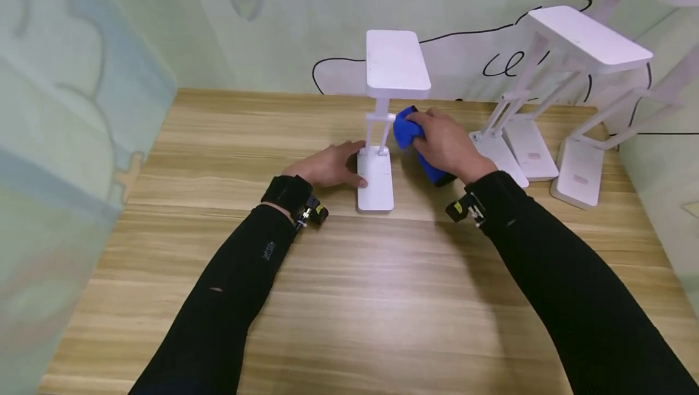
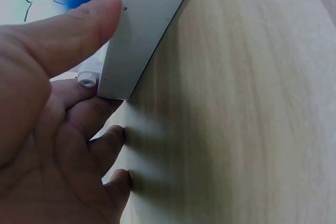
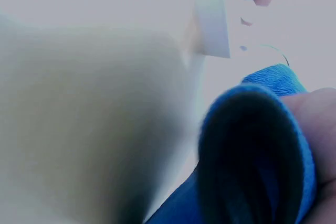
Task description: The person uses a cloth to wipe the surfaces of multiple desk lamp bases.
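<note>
A white folding desk lamp [image 1: 375, 185] stands upright, its flat head raised over the base on thin jointed arms. My left hand [image 1: 330, 165] holds its base from the left, thumb on the near part and index finger by the hinge. In the left wrist view the thumb presses the side of the white base [image 2: 142, 30], with the other fingers spread near its end. My right hand [image 1: 445, 143] grips a blue cloth [image 1: 406, 129] just right of the lamp's arms. The cloth's dark, folded underside [image 3: 252, 156] faces the right wrist camera.
Several more white lamps stand to the right, including one with a tilted head [image 1: 590, 37] and one whose base [image 1: 580, 173] is farthest right. The wooden tabletop [image 1: 355, 298] meets a painted wall [image 1: 295, 13] behind and another at the left.
</note>
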`<state>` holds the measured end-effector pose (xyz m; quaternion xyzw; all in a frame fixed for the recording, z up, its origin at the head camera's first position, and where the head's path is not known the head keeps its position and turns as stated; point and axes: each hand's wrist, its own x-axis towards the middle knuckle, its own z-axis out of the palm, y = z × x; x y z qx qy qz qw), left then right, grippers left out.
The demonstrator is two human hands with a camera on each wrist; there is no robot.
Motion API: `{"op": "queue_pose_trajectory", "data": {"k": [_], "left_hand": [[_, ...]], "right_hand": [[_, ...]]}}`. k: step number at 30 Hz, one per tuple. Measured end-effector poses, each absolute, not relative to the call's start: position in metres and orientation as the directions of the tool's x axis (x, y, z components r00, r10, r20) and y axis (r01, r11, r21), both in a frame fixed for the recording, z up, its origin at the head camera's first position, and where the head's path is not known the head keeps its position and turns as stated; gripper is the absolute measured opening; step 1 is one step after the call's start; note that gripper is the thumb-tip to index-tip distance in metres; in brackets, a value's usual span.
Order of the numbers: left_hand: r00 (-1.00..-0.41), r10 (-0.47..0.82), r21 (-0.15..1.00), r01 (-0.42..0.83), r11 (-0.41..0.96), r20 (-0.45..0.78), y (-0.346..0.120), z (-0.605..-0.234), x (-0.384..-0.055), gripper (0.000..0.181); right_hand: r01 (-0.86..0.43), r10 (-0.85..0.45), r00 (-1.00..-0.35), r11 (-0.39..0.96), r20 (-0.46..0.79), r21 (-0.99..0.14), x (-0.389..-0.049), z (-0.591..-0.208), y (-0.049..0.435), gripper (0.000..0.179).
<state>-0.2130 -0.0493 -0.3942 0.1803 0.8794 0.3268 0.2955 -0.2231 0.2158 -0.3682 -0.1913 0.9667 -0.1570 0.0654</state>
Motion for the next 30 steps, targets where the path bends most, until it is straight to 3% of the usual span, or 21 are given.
{"op": "queue_pose_trajectory", "data": {"k": [2,7,11,16,25,30], "left_hand": [[-0.757,0.510,0.678,0.121,0.725,-0.409,-0.048,-0.395,-0.212,0.098],[-0.750,0.511,0.672,0.123,0.731,-0.419,-0.045,-0.395,-0.209,0.097],[-0.756,0.497,0.657,0.119,0.745,-0.426,-0.047,-0.394,-0.207,0.097],[-0.751,0.502,0.630,0.150,0.762,-0.429,-0.048,-0.392,-0.209,0.096],[-0.758,0.485,0.619,0.139,0.773,-0.436,-0.044,-0.393,-0.208,0.095],[-0.758,0.493,0.632,0.141,0.762,-0.426,-0.044,-0.394,-0.206,0.095]], "right_hand": [[-0.334,-0.397,-0.914,0.858,-0.089,-0.390,-0.236,-0.368,0.205,0.047],[-0.266,-0.493,-0.822,0.774,-0.284,-0.574,-0.253,-0.373,0.188,0.047],[-0.189,-0.481,-0.791,0.780,-0.378,-0.597,-0.255,-0.375,0.188,0.046],[-0.209,-0.434,-0.838,0.815,-0.330,-0.541,-0.246,-0.379,0.188,0.035],[-0.005,-0.199,-0.934,0.837,-0.297,-0.547,-0.201,-0.391,0.195,0.038],[-0.122,-0.205,-0.973,0.846,-0.104,-0.519,-0.159,-0.406,0.195,0.040]]}}
